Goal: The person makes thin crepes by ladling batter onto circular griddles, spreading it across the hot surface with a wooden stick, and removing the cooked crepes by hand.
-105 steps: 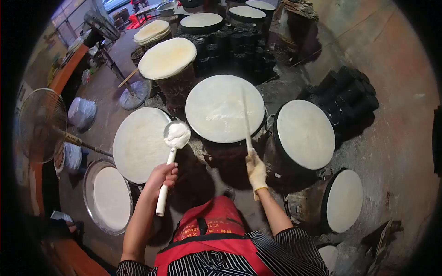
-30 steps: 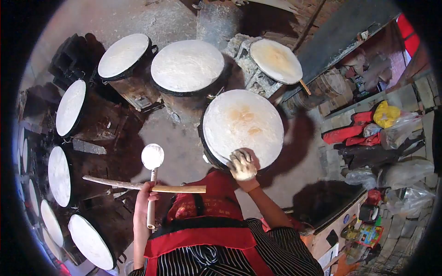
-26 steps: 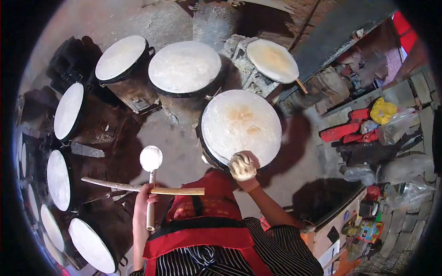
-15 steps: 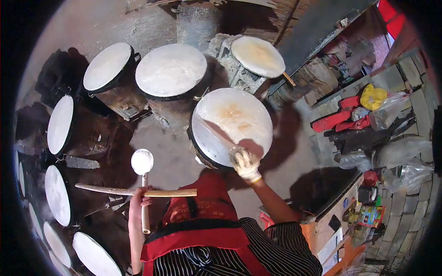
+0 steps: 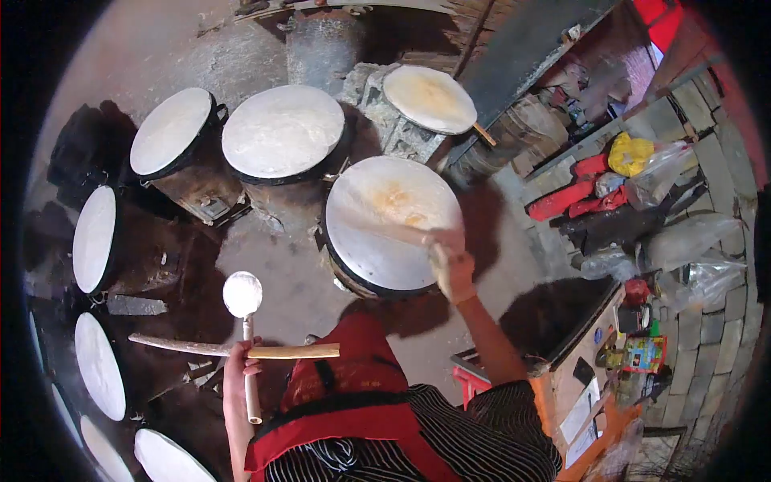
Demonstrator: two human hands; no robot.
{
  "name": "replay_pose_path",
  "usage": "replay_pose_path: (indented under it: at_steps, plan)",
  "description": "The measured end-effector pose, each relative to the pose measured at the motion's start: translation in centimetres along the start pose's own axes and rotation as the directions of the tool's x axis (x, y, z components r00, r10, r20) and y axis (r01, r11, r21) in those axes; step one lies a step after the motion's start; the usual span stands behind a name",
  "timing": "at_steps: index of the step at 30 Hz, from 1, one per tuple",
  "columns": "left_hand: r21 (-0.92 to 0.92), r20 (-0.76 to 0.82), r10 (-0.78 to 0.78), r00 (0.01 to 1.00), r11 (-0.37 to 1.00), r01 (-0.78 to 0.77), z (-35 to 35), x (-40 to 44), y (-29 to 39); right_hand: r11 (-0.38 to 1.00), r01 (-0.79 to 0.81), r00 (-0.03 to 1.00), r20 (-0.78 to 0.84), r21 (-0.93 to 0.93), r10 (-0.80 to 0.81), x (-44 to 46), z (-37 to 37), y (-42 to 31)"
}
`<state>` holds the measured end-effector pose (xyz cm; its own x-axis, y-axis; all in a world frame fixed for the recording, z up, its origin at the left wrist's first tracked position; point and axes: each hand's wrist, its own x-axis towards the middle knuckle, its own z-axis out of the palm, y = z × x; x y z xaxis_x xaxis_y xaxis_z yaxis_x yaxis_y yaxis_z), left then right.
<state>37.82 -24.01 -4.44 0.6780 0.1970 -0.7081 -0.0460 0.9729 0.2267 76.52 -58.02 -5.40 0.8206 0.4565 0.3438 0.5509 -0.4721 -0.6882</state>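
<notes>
My left hand (image 5: pixel 241 363) is closed around a ladle (image 5: pixel 249 394) whose round white bowl points away from me. The same hand grips a long, slightly curved wooden stick (image 5: pixel 297 352) lying crosswise over the ladle's handle. In a pale glove, my right hand (image 5: pixel 451 271) is closed on a long flat scraper (image 5: pixel 385 230), smeared by motion. The scraper reaches across a round griddle (image 5: pixel 361 261) with a whitish surface and brown patches near its middle. I cannot tell how firmly the blade touches that surface.
More round white-topped griddles stand around me, including one at the back (image 5: pixel 283 132), one on blocks (image 5: pixel 430 98) and one at the left (image 5: pixel 95 239). At right are a table (image 5: pixel 554 402), plastic bags (image 5: pixel 699 281) and a red bundle (image 5: pixel 562 199).
My right hand has moved right and slightly up over the griddle, with the scraper lying flatter across it. My left hand keeps its hold, and the whole view has shifted slightly.
</notes>
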Motion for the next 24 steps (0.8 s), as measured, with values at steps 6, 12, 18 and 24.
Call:
replay_pose_path:
  at_steps: [6,12,18,24]
  plan:
    - [0.05,-0.016,0.022,1.0,0.999,-0.021,-3.3,0.8,0.6,0.722,0.293,0.929,0.008,-0.626,-0.37,10.3,-8.2,-3.9]
    - [-0.013,-0.106,0.111,0.988,0.994,-0.112,-0.5,1.9,-0.7,0.868,0.148,0.989,0.054,-0.474,-0.139,29.6,-13.4,-11.0]
    - [-0.292,-0.027,0.06,0.998,0.954,-0.065,8.0,2.0,-2.3,0.984,-0.152,0.985,-0.101,-0.089,0.143,47.9,-14.8,1.4]
    - [0.159,-0.157,0.493,0.856,0.868,-0.47,17.0,0.5,-5.1,0.277,-0.293,0.914,0.184,0.915,0.362,57.0,-5.9,28.7]
